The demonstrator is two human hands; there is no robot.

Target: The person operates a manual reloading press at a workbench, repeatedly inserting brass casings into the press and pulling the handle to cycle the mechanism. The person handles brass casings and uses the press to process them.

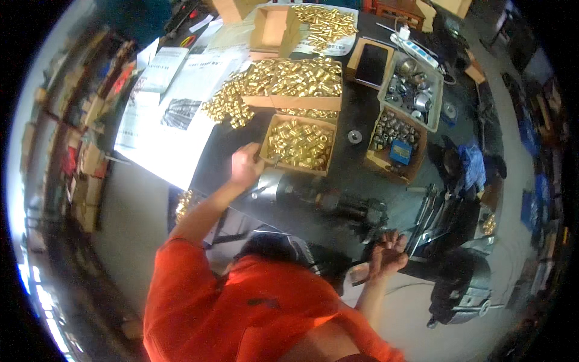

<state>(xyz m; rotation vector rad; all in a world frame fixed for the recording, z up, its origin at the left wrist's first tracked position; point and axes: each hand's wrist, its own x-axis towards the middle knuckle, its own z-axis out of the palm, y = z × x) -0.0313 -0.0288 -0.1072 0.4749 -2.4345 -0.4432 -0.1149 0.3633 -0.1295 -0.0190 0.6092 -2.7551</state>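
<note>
A small dark bench machine with a silver cylindrical end (272,184) lies across the front of the table. My left hand (246,166) is at its left end, fingers curled; whatever they may pinch is too small to make out. Just beyond that hand stands a cardboard box (330,158) of brass fittings (298,143). At the machine's dark right end (369,212), my right hand (389,256) is raised with its fingers apart and nothing visible in it. Whether it touches a lever there is unclear.
A larger tray of brass parts (295,78) and a loose pile (229,104) lie behind. To the right are a phone (371,64), a plastic bin of metal parts (435,90), a box of steel pieces (395,172) and hand tools (426,211). Newspaper (163,148) covers the left side.
</note>
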